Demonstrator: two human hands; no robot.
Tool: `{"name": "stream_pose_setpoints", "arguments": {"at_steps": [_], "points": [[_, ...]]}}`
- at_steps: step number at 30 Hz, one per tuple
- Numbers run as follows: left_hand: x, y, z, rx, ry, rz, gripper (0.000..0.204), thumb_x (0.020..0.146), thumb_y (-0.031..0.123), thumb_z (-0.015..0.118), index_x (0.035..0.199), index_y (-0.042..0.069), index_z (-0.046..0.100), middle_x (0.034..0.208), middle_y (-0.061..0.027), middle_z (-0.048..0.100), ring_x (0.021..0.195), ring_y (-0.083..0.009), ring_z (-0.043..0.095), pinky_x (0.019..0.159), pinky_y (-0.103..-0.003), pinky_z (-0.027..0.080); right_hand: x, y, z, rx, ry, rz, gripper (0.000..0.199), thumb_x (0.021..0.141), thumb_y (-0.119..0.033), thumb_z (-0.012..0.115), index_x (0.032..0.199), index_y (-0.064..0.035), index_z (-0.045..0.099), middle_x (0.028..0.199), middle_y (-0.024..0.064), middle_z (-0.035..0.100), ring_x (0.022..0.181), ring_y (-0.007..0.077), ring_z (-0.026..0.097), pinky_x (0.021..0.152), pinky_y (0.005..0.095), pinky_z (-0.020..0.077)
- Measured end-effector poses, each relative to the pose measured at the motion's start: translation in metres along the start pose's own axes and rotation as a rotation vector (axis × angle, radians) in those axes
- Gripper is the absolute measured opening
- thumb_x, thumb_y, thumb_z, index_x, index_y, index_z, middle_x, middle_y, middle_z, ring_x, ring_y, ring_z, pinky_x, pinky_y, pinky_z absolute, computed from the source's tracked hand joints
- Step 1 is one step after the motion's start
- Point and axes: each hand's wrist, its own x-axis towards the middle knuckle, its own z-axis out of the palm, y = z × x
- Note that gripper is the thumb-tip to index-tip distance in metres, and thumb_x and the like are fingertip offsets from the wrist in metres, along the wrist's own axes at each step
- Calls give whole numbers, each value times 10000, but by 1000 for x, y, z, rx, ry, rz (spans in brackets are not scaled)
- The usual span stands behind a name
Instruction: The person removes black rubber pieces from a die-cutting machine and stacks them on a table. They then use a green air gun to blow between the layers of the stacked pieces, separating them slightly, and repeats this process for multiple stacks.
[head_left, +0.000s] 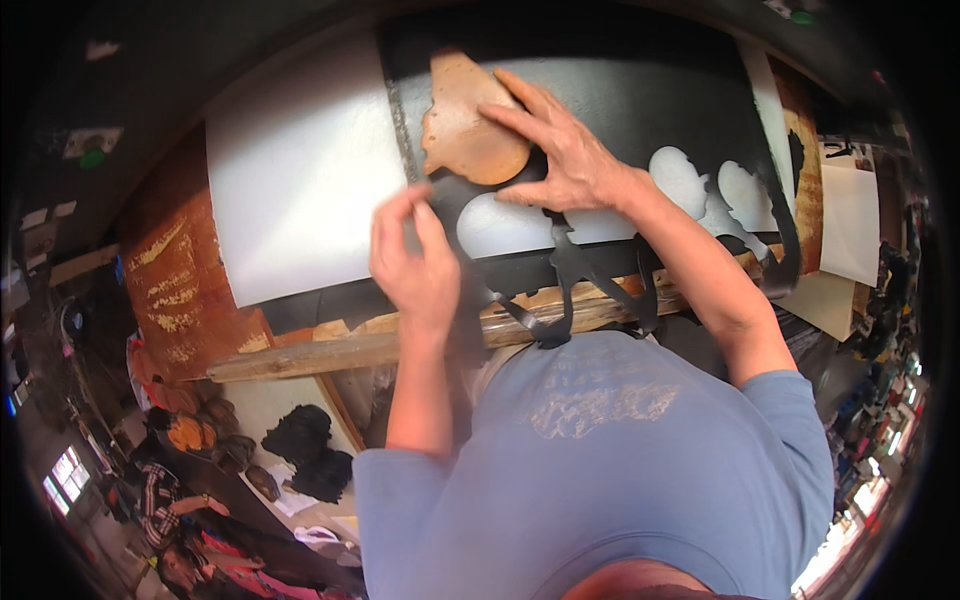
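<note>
Right hand point(565, 150) splayed open on the tan piece point(470, 125), atop the black sheet point(620, 90)! Left hand point(415, 258) curled by the sheet's left side, grip unclear. Sheet's near side: at least 3 openings point(678, 180) cut; far side looks uncut.

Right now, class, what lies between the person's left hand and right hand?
In the head view, some black sheet and part of a rounded white patch lie between the left hand and right hand, below the tan piece.
</note>
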Motion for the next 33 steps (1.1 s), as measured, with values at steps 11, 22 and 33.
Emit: {"name": "stream_pose_setpoints", "arguments": {"at_steps": [11,22,33], "points": [[-115,32,41,70,-320,370,100,874,-13,714,823,9,631,771,-147,642,701,-347,632,638,-422,507,-68,3,-147,162,924,348,260,1004,-212,680,853,0,670,749,19,627,701,74,561,644,262,469],[-118,21,51,190,-159,359,127,926,62,698,820,-5,671,811,-161,679,728,-367,656,660,-450,521,-174,48,-209,-139,918,384,236,1007,-177,636,839,-12,664,756,97,624,664,175,577,663,322,491],[-110,45,53,151,-50,543,75,945,20,668,900,-39,665,840,-139,619,809,-313,598,775,-400,505,-269,54,-144,-334,963,396,187,904,-166,676,765,-41,661,803,135,638,843,332,613,772,441,505]]}}
